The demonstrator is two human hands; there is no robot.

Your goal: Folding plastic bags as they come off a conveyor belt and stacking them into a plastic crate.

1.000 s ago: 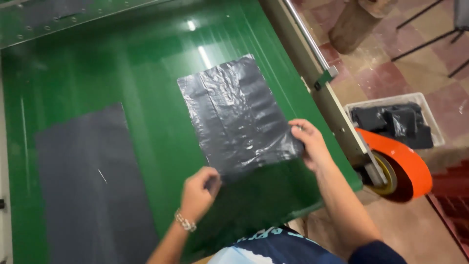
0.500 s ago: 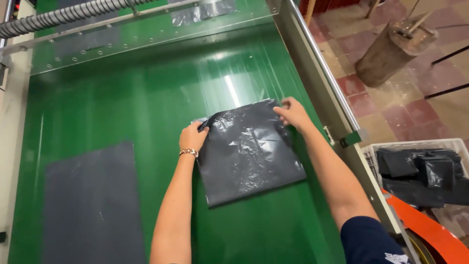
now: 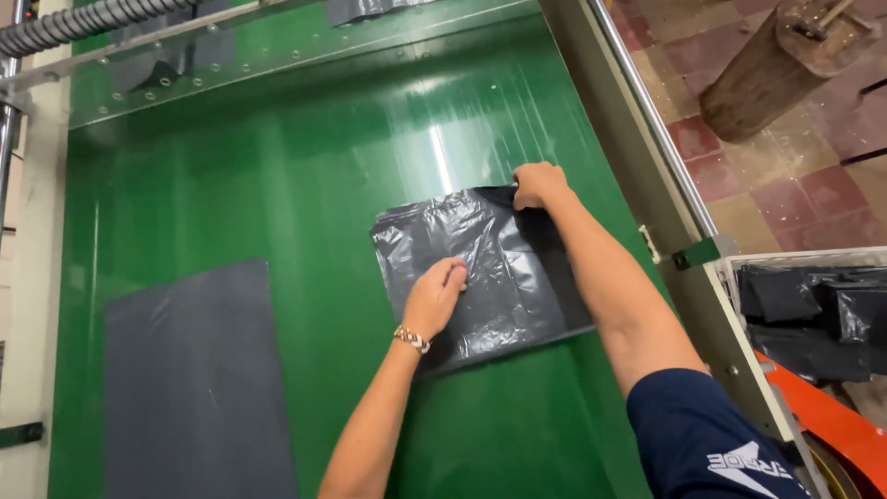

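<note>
Since the earlier frame the left hand point(image 3: 434, 298) has slid from the bag's far left corner down onto the middle of the black plastic bag point(image 3: 480, 273), fingers curled and pressing it flat, while the right hand point(image 3: 538, 183) stays pinched on the far right corner. Both hands rest on the bag, which lies crumpled on the green bench point(image 3: 277, 185), right of a grey flat sheet point(image 3: 194, 379). Thin film like this looks light, limp and slippery; it is best held by corners or an edge
</note>
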